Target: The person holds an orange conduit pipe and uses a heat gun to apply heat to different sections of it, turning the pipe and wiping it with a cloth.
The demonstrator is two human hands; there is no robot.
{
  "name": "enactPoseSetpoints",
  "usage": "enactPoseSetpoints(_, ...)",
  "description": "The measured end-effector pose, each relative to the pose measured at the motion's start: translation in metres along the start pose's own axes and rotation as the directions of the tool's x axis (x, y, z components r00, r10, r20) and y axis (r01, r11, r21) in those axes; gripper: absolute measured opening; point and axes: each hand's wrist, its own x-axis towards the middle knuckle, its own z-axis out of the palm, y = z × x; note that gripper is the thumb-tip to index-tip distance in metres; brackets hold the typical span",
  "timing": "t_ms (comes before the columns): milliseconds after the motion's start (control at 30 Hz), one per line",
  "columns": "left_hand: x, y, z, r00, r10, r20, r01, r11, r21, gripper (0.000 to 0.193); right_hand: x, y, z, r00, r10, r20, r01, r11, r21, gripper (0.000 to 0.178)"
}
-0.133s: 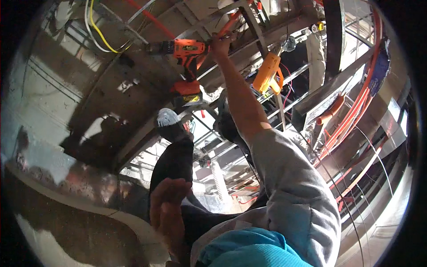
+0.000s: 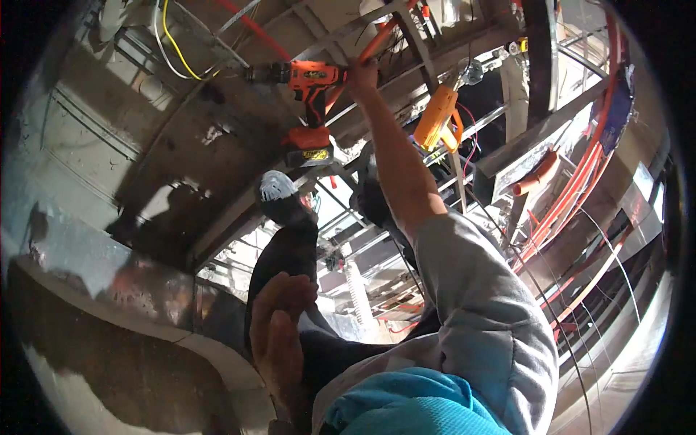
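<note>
Metal framing [image 2: 538, 65] around — right hand's grip [image 2: 362, 74] at an orange drill's [image 2: 316, 75] rear.

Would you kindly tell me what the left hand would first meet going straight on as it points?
The left hand would probably meet the dark trouser leg first, though depth is unclear.

Drill [image 2: 312, 77] left of right hand [image 2: 362, 75]
</note>
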Motion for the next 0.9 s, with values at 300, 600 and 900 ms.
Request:
enactPoseSetpoints(300,0.015,-0.01,0.009,0.999,-0.007,0.034,0.006,1.0,0.031,0.054,-0.045,-0.003,0.003,0.997,-0.058,0.048,0.075,0.772,-0.631,0.025)
enactPoseSetpoints(600,0.005,-0.019,0.014,1.0,-0.01,-0.011,0.011,0.999,0.042,0.054,-0.017,-0.021,-0.001,0.999,0.036,-0.031,-0.04,0.986,-0.163,0.006)
enactPoseSetpoints(900,0.008,-0.01,0.035,0.999,-0.032,0.023,0.029,0.994,0.105,0.052,-0.015,-0.012,-0.004,0.99,0.137,0.027,-0.133,0.985,-0.111,0.012)
